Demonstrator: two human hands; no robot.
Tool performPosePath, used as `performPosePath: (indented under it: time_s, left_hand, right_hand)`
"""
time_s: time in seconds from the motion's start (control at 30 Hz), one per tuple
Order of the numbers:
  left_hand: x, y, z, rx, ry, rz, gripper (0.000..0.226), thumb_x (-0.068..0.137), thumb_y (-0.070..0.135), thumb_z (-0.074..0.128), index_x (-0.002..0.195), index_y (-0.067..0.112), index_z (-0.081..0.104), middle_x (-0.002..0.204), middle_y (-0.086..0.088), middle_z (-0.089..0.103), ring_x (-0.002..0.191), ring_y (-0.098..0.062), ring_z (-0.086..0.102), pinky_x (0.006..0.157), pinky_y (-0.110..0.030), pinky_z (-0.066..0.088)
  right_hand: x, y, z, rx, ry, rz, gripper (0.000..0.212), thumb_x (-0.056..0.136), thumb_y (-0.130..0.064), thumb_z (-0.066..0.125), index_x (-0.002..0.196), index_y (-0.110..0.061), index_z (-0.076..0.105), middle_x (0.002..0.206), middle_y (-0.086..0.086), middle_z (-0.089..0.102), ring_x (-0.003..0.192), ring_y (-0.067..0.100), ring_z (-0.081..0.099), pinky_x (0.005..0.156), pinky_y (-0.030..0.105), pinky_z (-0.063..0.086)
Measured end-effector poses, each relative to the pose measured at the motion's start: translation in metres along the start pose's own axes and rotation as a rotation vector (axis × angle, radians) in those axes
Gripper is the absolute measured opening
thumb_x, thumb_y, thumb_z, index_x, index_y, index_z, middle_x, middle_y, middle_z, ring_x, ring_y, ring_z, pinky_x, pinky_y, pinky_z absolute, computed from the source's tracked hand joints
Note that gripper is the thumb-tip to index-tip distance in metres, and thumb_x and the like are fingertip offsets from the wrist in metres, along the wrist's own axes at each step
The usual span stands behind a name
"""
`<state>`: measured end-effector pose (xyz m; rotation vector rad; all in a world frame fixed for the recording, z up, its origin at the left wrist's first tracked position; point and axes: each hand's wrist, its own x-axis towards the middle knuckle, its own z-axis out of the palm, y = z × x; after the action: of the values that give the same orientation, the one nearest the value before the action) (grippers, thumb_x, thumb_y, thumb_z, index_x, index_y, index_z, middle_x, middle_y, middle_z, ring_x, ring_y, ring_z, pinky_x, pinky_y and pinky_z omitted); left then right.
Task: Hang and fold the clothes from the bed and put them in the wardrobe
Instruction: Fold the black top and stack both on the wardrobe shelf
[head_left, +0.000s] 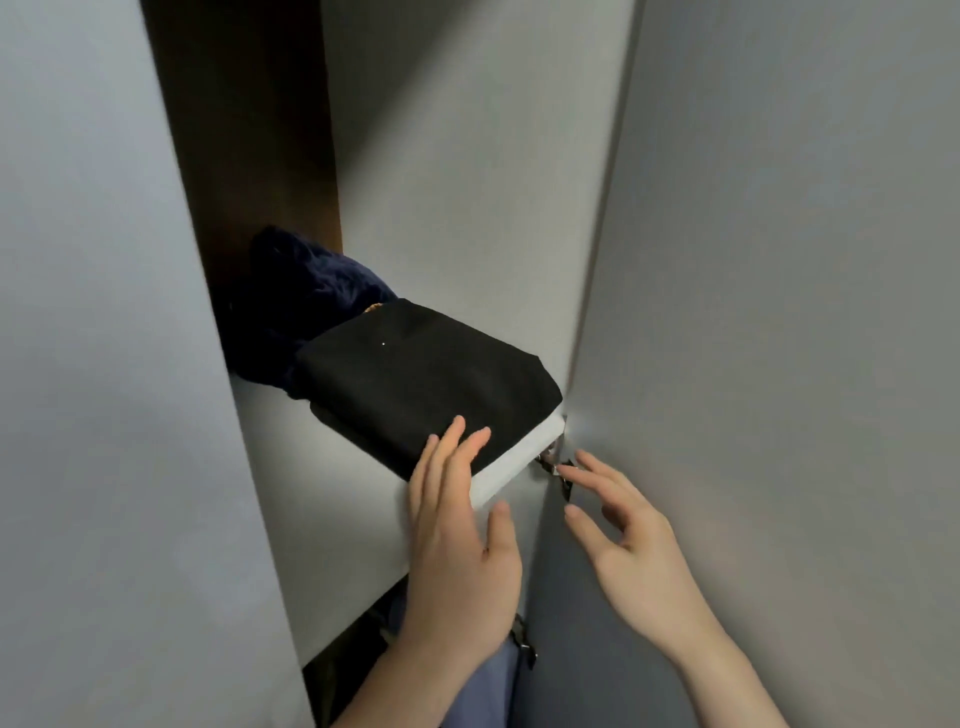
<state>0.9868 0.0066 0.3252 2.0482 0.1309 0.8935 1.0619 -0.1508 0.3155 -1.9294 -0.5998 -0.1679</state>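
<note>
A folded black garment lies flat on a white wardrobe shelf, its near corner at the shelf's front edge. My left hand has straight fingers whose tips touch the garment's near edge, with the thumb below the shelf's edge. My right hand hovers to the right by the door hinge, fingers spread and holding nothing. A crumpled dark navy knitted item sits behind the black garment, deeper on the shelf.
The open white wardrobe door stands close on the right and another white door panel on the left, leaving a narrow gap. A second hinge and blue cloth show below the shelf.
</note>
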Motion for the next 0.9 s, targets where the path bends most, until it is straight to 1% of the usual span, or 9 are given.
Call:
performPosePath:
  time_s: [0.17,0.3,0.37,0.43,0.53,0.6,0.67,0.77,0.9]
  left_hand:
    - [-0.02,-0.005,0.001,0.128,-0.154,0.135,0.046,0.089,0.014,0.045,0.129,0.036,0.056,0.155,0.022,0.035,0.152,-0.003,0.016,0.126,-0.046,0.012]
    - [-0.036,-0.013,0.01,0.1,-0.249,0.155,0.045,0.088,0.015,0.045,0.125,0.036,0.058,0.152,0.019,0.04,0.149,-0.003,0.02,0.124,-0.043,0.021]
    - [-0.042,-0.017,0.016,0.075,-0.313,0.17,0.045,0.089,0.013,0.047,0.126,0.034,0.059,0.153,0.017,0.039,0.149,-0.003,0.02,0.122,-0.034,0.022]
    - [-0.048,-0.02,0.022,0.058,-0.373,0.199,0.047,0.086,0.011,0.048,0.127,0.029,0.061,0.153,0.011,0.041,0.149,-0.011,0.024,0.12,-0.031,0.022]
    - [-0.058,-0.025,0.029,0.066,-0.458,0.248,0.051,0.081,0.014,0.048,0.129,0.026,0.061,0.154,0.004,0.043,0.148,-0.023,0.029,0.12,-0.044,0.028]
    - [-0.068,-0.027,0.034,0.072,-0.515,0.267,0.051,0.082,0.013,0.052,0.131,0.025,0.06,0.154,0.002,0.043,0.147,-0.026,0.029,0.119,-0.05,0.03]
    - [-0.082,-0.025,0.039,0.077,-0.584,0.279,0.053,0.084,0.007,0.06,0.134,0.024,0.059,0.156,-0.001,0.042,0.147,-0.028,0.026,0.12,-0.052,0.027]
    - [-0.112,-0.009,0.041,0.095,-0.699,0.305,0.059,0.084,0.004,0.066,0.139,0.022,0.055,0.159,-0.002,0.036,0.149,-0.027,0.019,0.122,-0.054,0.02]
    - [-0.153,0.018,0.037,0.083,-0.863,0.45,0.06,0.089,0.01,0.062,0.145,0.024,0.046,0.157,0.001,0.034,0.148,-0.022,0.02,0.121,-0.046,0.022]
  right_hand:
    - [-0.053,0.011,-0.022,-0.063,0.005,0.091,0.042,0.097,-0.014,0.065,0.128,-0.042,0.065,0.144,-0.033,0.049,0.133,-0.012,0.045,0.106,0.017,0.043]
    - [-0.102,0.022,-0.027,-0.2,-0.004,0.184,0.044,0.098,-0.021,0.064,0.135,-0.045,0.058,0.15,-0.032,0.041,0.136,-0.014,0.038,0.109,0.019,0.042]
    - [-0.131,0.025,-0.029,-0.281,-0.004,0.254,0.045,0.098,-0.028,0.063,0.14,-0.045,0.054,0.153,-0.031,0.036,0.14,-0.014,0.031,0.114,0.021,0.037]
    - [-0.162,0.025,-0.03,-0.382,-0.018,0.339,0.048,0.098,-0.034,0.061,0.144,-0.044,0.049,0.154,-0.032,0.03,0.143,-0.014,0.025,0.118,0.014,0.025]
    - [-0.209,0.017,-0.029,-0.481,-0.066,0.526,0.057,0.099,-0.039,0.06,0.151,-0.041,0.038,0.15,-0.031,0.027,0.146,-0.006,0.026,0.108,0.002,0.013]
    - [-0.239,0.011,-0.028,-0.506,-0.084,0.648,0.063,0.099,-0.041,0.059,0.156,-0.038,0.031,0.156,-0.025,0.025,0.148,0.0,0.026,0.11,0.006,0.017]
    - [-0.269,0.005,-0.027,-0.535,-0.088,0.747,0.067,0.099,-0.043,0.057,0.158,-0.036,0.026,0.164,-0.017,0.019,0.151,0.008,0.022,0.118,0.018,0.021]
    - [-0.317,-0.009,-0.027,-0.583,-0.072,0.906,0.069,0.1,-0.046,0.054,0.16,-0.036,0.02,0.169,-0.01,0.008,0.155,0.016,0.011,0.124,0.031,0.018]
    - [-0.384,-0.023,-0.032,-0.634,0.034,1.036,0.073,0.099,-0.053,0.051,0.16,-0.041,0.013,0.17,-0.01,-0.001,0.157,0.02,0.0,0.126,0.042,0.013]
